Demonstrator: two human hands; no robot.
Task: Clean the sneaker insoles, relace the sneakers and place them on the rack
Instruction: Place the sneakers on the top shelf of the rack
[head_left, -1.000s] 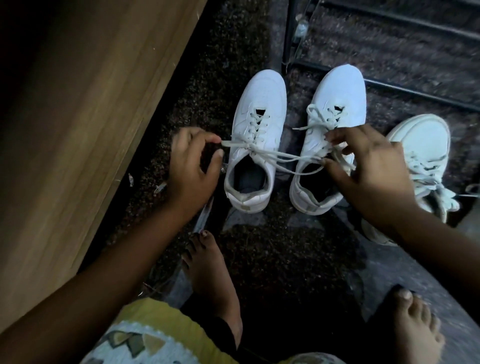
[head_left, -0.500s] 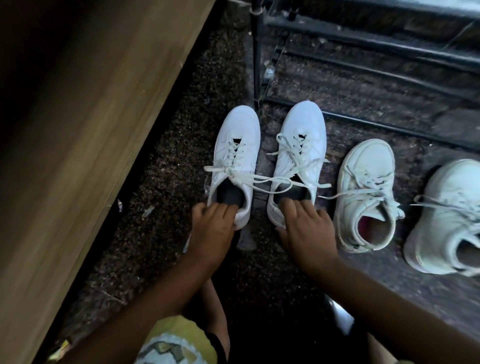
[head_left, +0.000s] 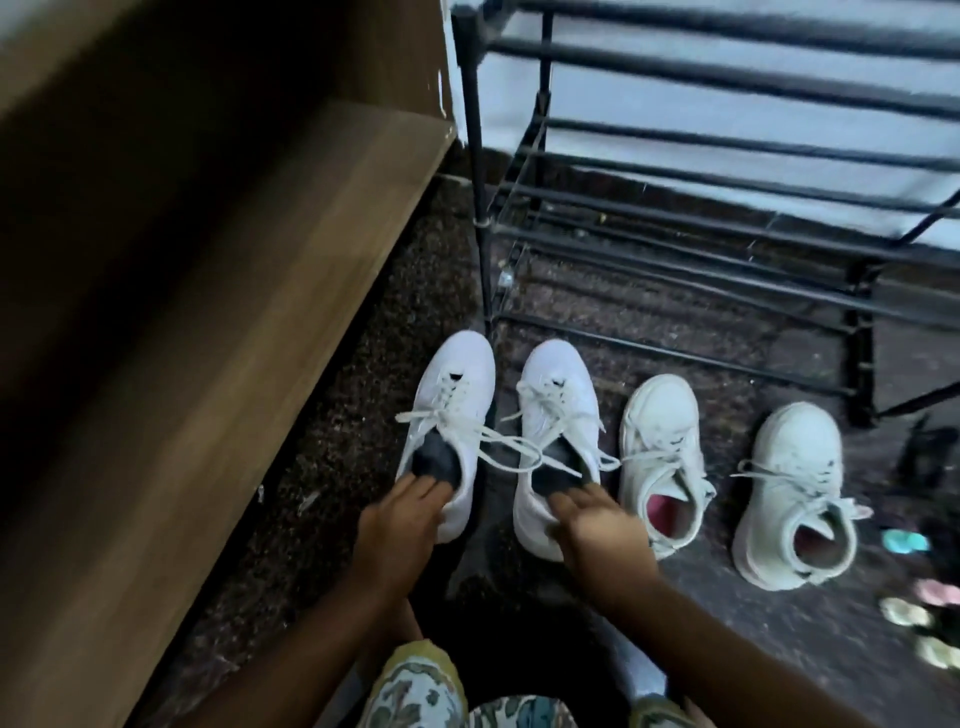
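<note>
The left hand (head_left: 400, 525) has its fingers hooked over the heel rim of the left sneaker (head_left: 457, 395), fingertips inside the dark opening, gripping the heel. The right hand (head_left: 597, 530) is blurred. Its fingers reach into the opening of the right sneaker (head_left: 558, 395) and its thumb lies against the outside of the heel, so it grips that heel too.

The two white sneakers sit side by side on the dark speckled floor (head_left: 363, 374) at the middle of the view, close together, toes pointing to 12 o'clock. Their laces (head_left: 501, 447) are threaded but untied. Loose ends trail across the gap between the pair and out at 3 o'clock. Whether the soles rest on the floor or are raised cannot be told.

The black metal rack (head_left: 675, 208) stands at 12 to 2 o'clock of the sneakers, and its near corner post is just beyond the left sneaker's toe. At 3 o'clock stand two more white shoes, one shoe (head_left: 660, 441) with a pink lining just beside the right sneaker and another shoe (head_left: 795, 467) further out. A wooden panel (head_left: 182, 312) fills the 9 to 11 o'clock side.
</note>
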